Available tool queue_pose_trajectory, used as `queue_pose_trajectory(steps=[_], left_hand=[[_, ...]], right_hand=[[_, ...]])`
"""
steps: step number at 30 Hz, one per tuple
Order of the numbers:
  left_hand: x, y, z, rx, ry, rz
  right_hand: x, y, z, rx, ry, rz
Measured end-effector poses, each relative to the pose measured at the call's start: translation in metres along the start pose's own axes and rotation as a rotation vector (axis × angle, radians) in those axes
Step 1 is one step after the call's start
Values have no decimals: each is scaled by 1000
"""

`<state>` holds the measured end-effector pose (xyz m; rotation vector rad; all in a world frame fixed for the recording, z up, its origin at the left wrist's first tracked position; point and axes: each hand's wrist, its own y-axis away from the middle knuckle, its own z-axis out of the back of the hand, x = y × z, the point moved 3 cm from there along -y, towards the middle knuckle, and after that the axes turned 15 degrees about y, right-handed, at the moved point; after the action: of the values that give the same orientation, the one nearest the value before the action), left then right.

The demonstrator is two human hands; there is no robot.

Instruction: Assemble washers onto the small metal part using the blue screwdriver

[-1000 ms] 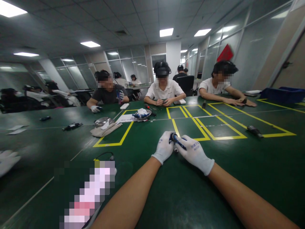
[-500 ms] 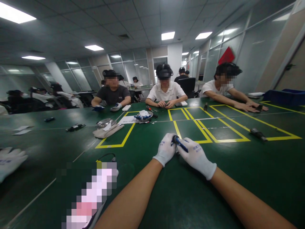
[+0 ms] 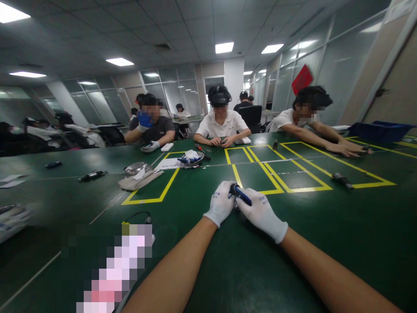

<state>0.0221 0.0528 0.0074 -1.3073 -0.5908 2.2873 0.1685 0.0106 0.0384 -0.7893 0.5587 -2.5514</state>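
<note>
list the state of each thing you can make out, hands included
Left hand: gloved, closed on the black piece
Right hand: gloved, closed on the blue piece
Black piece: held, partly hidden
Blue piece: held tilted; whether joined to the black piece, cannot tell
Beige cloth: crumpled on the table
Blue bin: upright
Ceiling light: lit

Blue object [image 3: 243, 195] part-hidden; forearms [image 3: 172, 261] cropped
</note>
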Motion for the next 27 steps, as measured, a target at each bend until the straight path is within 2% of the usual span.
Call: queue_pose_trajectory(steps=[5,8,10,13,15,17,22,27], left_hand=[[2,-2,1,-46,-68,4],[1,-4,3,-72,-26,20],[0,-5,4,-90,15,37],[0,-5,5,-101,61,48],[0,-4,5,-94,86,45],[1,-3,4,-89,108,42],[3,-1,5,-106,133,64],[2,-2,5,-115,109,54]], right_hand=[[0,-3,-16,1,-301,-288],[-3,-4,-17,-35,-346,-331],[-4,-4,-9,-81,-262,-282],[-2,-2,4,-148,-95,-83],[1,0,6,-138,-7,62],[2,2,3,-99,68,149],[2,4,-8,-45,228,237],[0,4,-12,-53,307,270]])
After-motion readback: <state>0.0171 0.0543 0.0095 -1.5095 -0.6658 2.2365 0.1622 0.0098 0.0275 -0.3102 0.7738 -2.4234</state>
